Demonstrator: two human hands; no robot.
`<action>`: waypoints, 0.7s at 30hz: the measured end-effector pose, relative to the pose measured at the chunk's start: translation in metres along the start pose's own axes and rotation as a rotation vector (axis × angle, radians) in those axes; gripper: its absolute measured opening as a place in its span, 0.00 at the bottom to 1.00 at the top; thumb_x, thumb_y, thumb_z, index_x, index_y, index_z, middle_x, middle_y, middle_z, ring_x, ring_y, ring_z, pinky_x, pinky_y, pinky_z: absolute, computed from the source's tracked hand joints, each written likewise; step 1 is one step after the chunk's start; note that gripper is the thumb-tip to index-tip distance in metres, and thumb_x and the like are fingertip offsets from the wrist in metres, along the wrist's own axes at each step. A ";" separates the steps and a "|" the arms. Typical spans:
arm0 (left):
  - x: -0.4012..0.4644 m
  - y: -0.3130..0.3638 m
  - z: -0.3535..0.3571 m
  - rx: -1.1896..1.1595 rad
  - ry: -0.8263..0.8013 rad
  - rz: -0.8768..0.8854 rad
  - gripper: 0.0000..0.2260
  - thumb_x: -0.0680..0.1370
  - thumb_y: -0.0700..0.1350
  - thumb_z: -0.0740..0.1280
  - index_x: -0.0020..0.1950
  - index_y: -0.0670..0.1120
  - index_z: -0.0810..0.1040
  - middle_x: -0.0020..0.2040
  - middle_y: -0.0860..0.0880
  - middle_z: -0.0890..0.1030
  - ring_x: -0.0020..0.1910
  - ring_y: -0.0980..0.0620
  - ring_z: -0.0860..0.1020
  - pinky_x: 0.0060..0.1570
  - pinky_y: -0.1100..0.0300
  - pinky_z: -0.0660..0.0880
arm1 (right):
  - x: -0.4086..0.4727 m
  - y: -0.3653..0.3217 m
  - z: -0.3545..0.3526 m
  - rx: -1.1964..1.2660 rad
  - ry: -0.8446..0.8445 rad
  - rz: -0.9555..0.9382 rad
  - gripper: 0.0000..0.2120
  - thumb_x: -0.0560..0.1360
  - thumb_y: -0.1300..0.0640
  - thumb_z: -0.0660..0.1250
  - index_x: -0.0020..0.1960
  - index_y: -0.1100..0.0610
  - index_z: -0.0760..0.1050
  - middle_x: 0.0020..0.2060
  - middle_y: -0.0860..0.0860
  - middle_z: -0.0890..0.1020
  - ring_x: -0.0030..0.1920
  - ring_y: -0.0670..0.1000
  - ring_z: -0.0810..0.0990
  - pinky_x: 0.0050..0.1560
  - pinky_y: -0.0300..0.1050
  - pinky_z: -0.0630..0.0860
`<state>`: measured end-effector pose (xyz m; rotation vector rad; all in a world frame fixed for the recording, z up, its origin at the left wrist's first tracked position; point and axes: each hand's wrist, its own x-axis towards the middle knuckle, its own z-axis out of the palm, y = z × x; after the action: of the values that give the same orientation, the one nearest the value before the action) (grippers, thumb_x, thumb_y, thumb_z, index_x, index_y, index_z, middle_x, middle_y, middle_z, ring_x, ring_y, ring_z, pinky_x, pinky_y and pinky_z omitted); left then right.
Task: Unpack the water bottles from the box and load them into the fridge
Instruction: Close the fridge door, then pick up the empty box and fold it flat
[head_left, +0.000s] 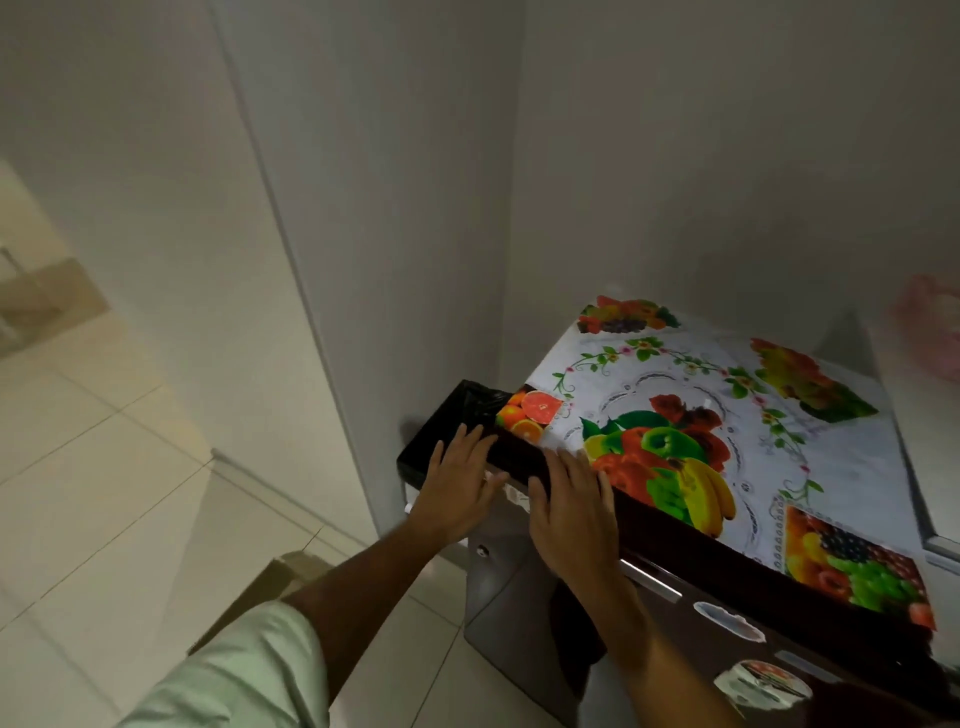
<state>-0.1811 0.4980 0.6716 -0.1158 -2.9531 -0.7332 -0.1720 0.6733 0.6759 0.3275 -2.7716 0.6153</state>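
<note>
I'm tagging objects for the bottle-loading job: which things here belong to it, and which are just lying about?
Belong to the job:
dark brown fridge, door edge at its top
brown cardboard box on the floor, partly hidden
left hand and right hand, flat on the fridge's top edge

Just lying about:
white fruit-print plastic cover on the fridge top
round stickers on the door

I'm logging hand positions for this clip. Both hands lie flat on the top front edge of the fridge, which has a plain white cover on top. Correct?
Not quite. In the head view the left hand and right hand do lie flat on the fridge edge, but the cover is printed with colourful fruit and flowers, not plain white.
</note>
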 end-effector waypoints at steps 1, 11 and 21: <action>-0.006 -0.007 -0.002 -0.015 0.014 -0.039 0.26 0.83 0.58 0.54 0.79 0.49 0.58 0.80 0.48 0.56 0.80 0.48 0.48 0.77 0.46 0.45 | 0.000 -0.006 0.003 0.050 0.006 -0.046 0.23 0.82 0.47 0.58 0.72 0.58 0.73 0.70 0.55 0.75 0.75 0.58 0.68 0.74 0.60 0.65; -0.075 -0.108 -0.021 0.052 0.072 -0.315 0.28 0.82 0.62 0.54 0.79 0.51 0.57 0.80 0.49 0.56 0.80 0.48 0.50 0.76 0.45 0.49 | -0.012 -0.089 0.047 0.224 -0.154 -0.306 0.24 0.80 0.46 0.62 0.71 0.57 0.74 0.68 0.54 0.78 0.72 0.57 0.71 0.75 0.62 0.60; -0.149 -0.227 -0.060 -0.025 0.124 -0.604 0.27 0.81 0.60 0.58 0.77 0.49 0.62 0.78 0.48 0.60 0.78 0.47 0.58 0.76 0.46 0.57 | -0.013 -0.181 0.133 0.284 -0.449 -0.360 0.28 0.80 0.41 0.59 0.76 0.51 0.66 0.73 0.50 0.71 0.75 0.52 0.64 0.74 0.47 0.57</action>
<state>-0.0510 0.2619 0.6025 0.8174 -2.8563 -0.7933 -0.1391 0.4565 0.6247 1.1223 -2.9079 0.9321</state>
